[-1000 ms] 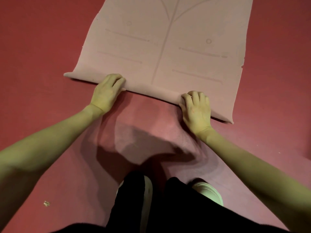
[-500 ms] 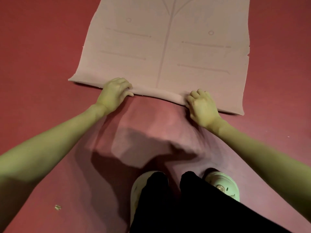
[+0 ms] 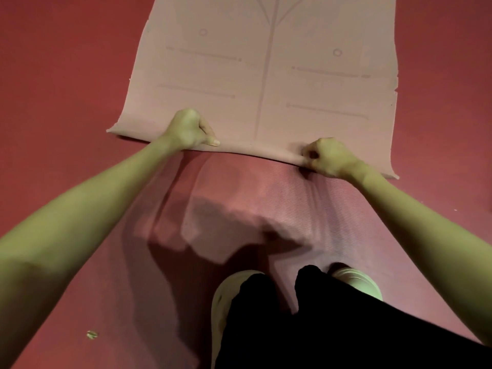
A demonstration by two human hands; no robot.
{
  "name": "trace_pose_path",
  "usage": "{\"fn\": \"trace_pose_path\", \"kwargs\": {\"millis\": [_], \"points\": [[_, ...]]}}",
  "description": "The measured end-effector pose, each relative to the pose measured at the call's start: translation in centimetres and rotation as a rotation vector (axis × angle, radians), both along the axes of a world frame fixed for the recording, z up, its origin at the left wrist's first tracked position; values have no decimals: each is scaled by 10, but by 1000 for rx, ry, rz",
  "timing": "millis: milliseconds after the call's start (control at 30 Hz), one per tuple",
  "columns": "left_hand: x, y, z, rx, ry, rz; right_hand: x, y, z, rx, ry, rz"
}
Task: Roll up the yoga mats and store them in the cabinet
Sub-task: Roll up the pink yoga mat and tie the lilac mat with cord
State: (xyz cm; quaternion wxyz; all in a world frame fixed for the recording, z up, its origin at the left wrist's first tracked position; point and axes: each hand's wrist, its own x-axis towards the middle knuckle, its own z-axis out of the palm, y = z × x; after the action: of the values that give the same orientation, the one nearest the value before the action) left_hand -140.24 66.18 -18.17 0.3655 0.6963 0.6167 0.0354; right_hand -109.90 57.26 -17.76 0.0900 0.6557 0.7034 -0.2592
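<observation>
A pale pink yoga mat [image 3: 266, 75] with printed alignment lines lies flat on the red floor and stretches away from me. Its near end is turned over into a thin roll [image 3: 253, 149] that runs from left to right. My left hand [image 3: 190, 129] grips the roll left of the middle, fingers curled over it and thumb along the edge. My right hand [image 3: 328, 157] grips it further right, fingers curled tight. A second, darker pink ribbed mat [image 3: 253, 198] lies under the roll and under my feet.
My two pale shoes [image 3: 226, 296] and black trouser legs stand on the darker mat near the bottom. A small scrap [image 3: 91, 334] lies on the red floor [image 3: 58, 75] at the lower left. No cabinet is in view.
Both hands have curled tighter and pushed the rolled edge a little away from me. My fingers, which lay over the fold a second ago, are now clenched round it.
</observation>
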Motion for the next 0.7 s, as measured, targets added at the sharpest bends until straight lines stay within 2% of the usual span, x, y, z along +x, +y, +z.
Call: {"fn": "trace_pose_path", "kwargs": {"millis": [100,200,300,433,567,700], "points": [[8,8,7,-27,71,71,2,2,-2,8,24,-98],[13,5,7,45,115,114,6,-7,-8,107,130,-232],[16,0,3,138,112,155,8,-21,-14,279,164,-214],[19,-6,-5,216,77,91,7,-36,-29,415,135,-110],[10,-25,-21,526,55,-77,13,-39,-40,646,-55,133],[-3,-35,-36,909,176,-278,19,-43,-45,665,-41,192]]}}
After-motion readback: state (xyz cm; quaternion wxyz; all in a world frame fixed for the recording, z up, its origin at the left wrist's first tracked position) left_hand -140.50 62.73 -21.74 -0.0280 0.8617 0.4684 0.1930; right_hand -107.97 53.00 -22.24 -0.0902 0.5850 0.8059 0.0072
